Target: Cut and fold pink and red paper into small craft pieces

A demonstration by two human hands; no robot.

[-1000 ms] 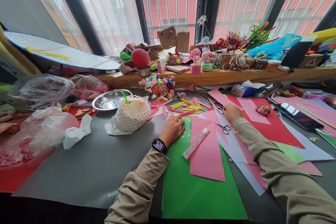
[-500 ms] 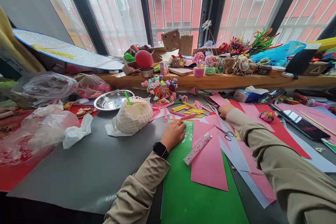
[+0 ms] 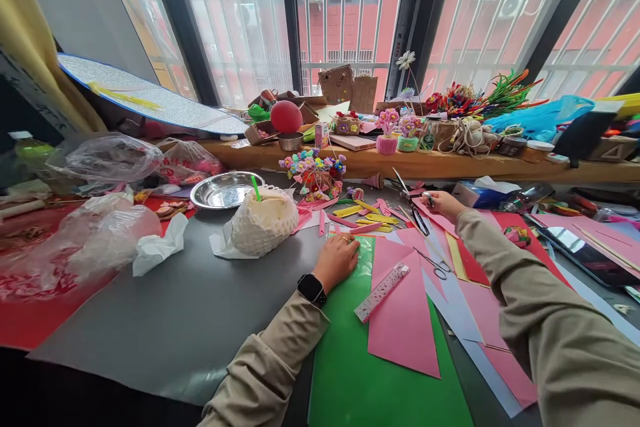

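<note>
My left hand [image 3: 339, 257] lies on the upper left of a green sheet [image 3: 365, 387], fingers resting on it and holding nothing. Across the green sheet lies pink paper [image 3: 400, 327], with a patterned ruler [image 3: 383, 293] slanting over it. Farther off to the right, my right hand [image 3: 444, 204] grips a pair of dark-handled scissors [image 3: 419, 220], its blades pointing up and away. A smaller pair of silver scissors [image 3: 440, 269] rests on the papers below that hand. Yellow and pink paper strips [image 3: 376, 219] are scattered between the two hands.
A fruit in white foam net [image 3: 263, 227] with a green straw stands left, before a metal plate [image 3: 227, 190]. Behind are a bunch of small flowers [image 3: 315, 173] and a crowded ledge [image 3: 360, 163]. A phone [image 3: 583, 253] lies right; plastic bags [image 3: 105, 233] lie left.
My right hand has lifted the dark-handled scissors from among the strips and moved slightly right. My left hand stays on the green sheet. The whole view has shifted a little.
</note>
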